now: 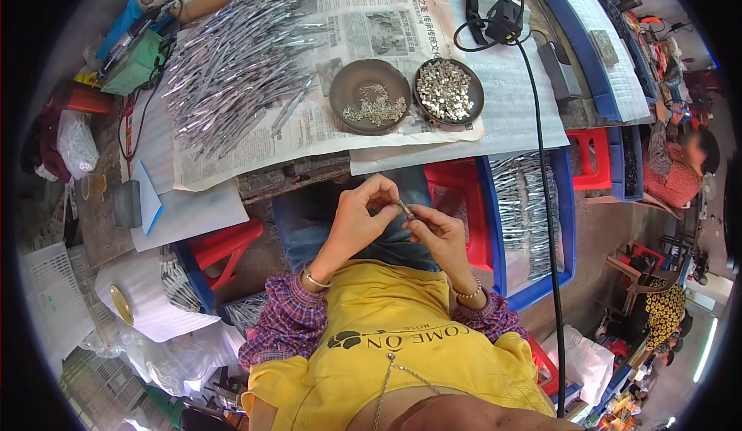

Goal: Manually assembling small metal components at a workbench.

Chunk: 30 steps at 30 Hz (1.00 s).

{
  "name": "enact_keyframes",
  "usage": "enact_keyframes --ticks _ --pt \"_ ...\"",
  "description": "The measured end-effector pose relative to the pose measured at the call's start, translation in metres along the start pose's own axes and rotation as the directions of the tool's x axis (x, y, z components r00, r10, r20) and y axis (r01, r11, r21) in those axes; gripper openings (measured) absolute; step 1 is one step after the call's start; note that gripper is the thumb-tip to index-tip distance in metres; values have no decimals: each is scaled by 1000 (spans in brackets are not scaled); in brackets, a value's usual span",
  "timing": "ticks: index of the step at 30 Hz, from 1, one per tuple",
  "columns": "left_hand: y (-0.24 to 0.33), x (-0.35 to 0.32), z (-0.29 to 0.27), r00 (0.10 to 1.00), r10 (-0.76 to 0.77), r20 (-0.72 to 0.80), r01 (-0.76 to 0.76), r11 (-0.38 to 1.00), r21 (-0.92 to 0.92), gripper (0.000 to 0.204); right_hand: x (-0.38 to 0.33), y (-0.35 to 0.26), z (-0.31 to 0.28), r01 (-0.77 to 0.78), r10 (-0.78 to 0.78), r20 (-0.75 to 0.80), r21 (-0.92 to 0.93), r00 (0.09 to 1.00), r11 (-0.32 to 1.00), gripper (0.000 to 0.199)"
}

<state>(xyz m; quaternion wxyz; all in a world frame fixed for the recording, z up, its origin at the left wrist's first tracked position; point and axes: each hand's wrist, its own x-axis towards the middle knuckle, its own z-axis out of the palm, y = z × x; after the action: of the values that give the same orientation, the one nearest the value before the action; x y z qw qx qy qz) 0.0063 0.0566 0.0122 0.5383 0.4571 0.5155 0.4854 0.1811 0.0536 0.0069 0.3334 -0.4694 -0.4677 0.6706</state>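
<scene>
My left hand [362,218] and my right hand [439,234] meet above my lap, just off the table's near edge. Both pinch a small, thin, brass-coloured piece [406,210] between thumb and fingers; its exact kind is too small to make out. Beyond them on the newspaper [363,33] stands a brown dish [352,83] with tiny pale metal bits [375,109]. Touching it on the right is a dark dish [478,83] full of small shiny metal pieces [444,91]. A large heap of slender silver metal strips [239,60] spreads over the paper to the left.
A blue tray [568,230] of silver strips stands right of my lap, beside a red stool [464,207]. A black cable [545,161] runs down from a black adapter [505,20]. Another person [676,164] sits at far right. A green box [135,64] stands at left.
</scene>
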Motion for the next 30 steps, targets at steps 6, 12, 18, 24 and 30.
enact_keyframes --ticks 6,12,18,24,30 --pt "5 0 1 1000 4 -26 -3 1000 23 14 1 2 -1 39 -41 -14 -80 999 996 26" --pt "-5 0 1 999 -30 -10 29 991 -132 18 0 -9 -7 -162 159 45 57 986 985 26" --pt "-8 -1 -1 998 -22 56 36 966 -254 19 0 -10 -9 -211 193 138 131 972 969 27" --pt "-5 -4 1 1000 -8 24 13 975 -222 18 0 -10 -9 -213 195 135 139 972 967 25" --pt "-4 -5 3 1000 -1 20 6 978 -208 17 -1 -12 -9 -218 201 126 143 971 965 24"
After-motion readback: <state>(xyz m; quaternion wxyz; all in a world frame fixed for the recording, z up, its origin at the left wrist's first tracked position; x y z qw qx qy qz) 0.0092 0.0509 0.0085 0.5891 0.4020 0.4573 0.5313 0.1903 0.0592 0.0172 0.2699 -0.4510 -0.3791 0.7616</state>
